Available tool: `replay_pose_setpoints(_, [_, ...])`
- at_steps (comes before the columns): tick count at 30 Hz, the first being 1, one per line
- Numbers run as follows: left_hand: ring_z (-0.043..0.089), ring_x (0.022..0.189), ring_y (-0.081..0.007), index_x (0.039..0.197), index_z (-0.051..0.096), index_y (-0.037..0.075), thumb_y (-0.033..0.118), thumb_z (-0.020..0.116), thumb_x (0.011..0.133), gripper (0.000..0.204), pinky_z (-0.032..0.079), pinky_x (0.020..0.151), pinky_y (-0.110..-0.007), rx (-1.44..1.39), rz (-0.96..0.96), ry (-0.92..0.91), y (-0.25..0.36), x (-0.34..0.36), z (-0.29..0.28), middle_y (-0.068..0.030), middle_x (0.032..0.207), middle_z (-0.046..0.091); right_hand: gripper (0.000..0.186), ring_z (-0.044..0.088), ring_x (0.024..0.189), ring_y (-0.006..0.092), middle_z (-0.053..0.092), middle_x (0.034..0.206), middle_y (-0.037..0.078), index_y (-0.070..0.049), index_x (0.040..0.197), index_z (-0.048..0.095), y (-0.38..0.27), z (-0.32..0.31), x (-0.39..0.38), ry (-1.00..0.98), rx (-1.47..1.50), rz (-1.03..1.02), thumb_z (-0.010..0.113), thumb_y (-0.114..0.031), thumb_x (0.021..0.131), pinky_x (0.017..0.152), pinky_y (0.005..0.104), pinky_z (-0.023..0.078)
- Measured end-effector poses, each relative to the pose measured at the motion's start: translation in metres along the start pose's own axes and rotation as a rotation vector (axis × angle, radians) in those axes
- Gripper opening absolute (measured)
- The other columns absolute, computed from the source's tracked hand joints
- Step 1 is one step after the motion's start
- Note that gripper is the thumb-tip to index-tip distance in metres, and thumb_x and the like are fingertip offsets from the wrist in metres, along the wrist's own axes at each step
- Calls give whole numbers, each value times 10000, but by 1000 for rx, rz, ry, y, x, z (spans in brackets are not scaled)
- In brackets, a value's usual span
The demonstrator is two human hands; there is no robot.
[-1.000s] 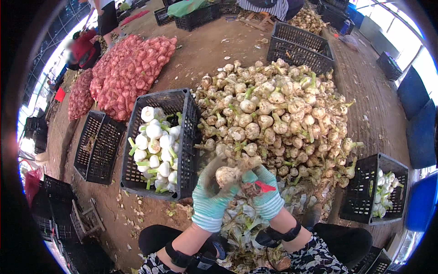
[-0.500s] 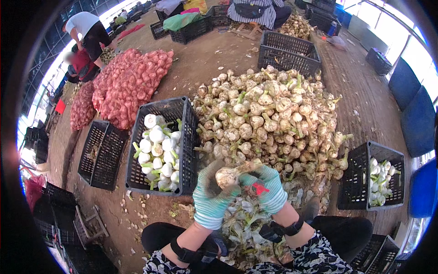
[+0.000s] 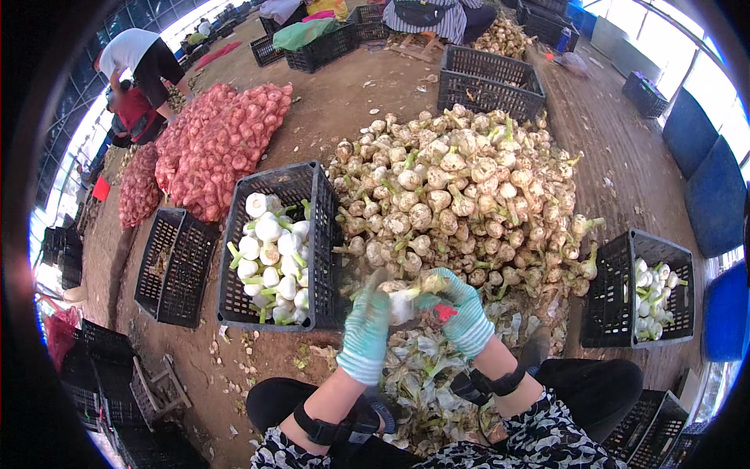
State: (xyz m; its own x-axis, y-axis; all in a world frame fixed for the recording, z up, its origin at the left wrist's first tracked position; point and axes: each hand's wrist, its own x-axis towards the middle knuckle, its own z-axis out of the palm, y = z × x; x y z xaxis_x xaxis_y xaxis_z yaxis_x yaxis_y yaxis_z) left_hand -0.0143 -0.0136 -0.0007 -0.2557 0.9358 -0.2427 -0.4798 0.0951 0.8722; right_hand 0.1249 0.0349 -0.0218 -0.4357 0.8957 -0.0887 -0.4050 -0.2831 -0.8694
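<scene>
Between my gloved hands is a garlic bulb [image 3: 401, 306], its lower side white and some brownish outer skin still on top. My right hand [image 3: 462, 316] grips it by the stem end, with a small red object [image 3: 444, 313], its kind unclear, against the palm. My left hand [image 3: 365, 332] is closed along the bulb's left side, its fingertips blurred. Just beyond lies a large heap of unpeeled garlic [image 3: 461, 195]. To the left, a black crate [image 3: 323, 250] holds clean white garlic bulbs [image 3: 269, 250]. Peeled skins [image 3: 426, 383] cover the ground below my hands.
At right stands another black crate [image 3: 601, 313] with white bulbs. A black crate [image 3: 488, 82] is behind the heap, and another [image 3: 176, 266] at left. Red net sacks of garlic [image 3: 223, 148] lie far left. Other people [image 3: 133, 59] work at the back.
The bulb has turned and now shows white where brown skin was. My left hand has shifted from cupping it to lying upright along its side. The right hand keeps its grip.
</scene>
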Motion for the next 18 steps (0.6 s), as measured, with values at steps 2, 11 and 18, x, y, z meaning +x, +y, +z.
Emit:
replay_pose_setpoints(2, [479,961,-156,1214,361,-42,28,648,694,599,406,824,-259,641,369,-80,1,-8,3,-96,1160,442,285,536,808,92,581,908,36,-13,1036,512,-5,-1,-2,-4,-80,-32,566,23,759,706,234,454])
replay_pose_setpoints(11, [470,1053,-198,1228,371,-15,90,677,684,633,384,889,-297,-38,-234,-361,30,-6,-2,-131,1176,462,213,597,736,202,597,830,96,1,922,556,-16,-27,-12,149,835,304,537,-168,795,666,295,515])
replay_pose_setpoints(18, [522,938,-177,1092,432,33,70,739,605,577,446,809,-282,572,113,-249,8,-20,19,-108,1040,506,134,528,701,123,561,772,57,-18,873,544,-21,-31,3,130,-1,58,557,-2,740,610,252,451])
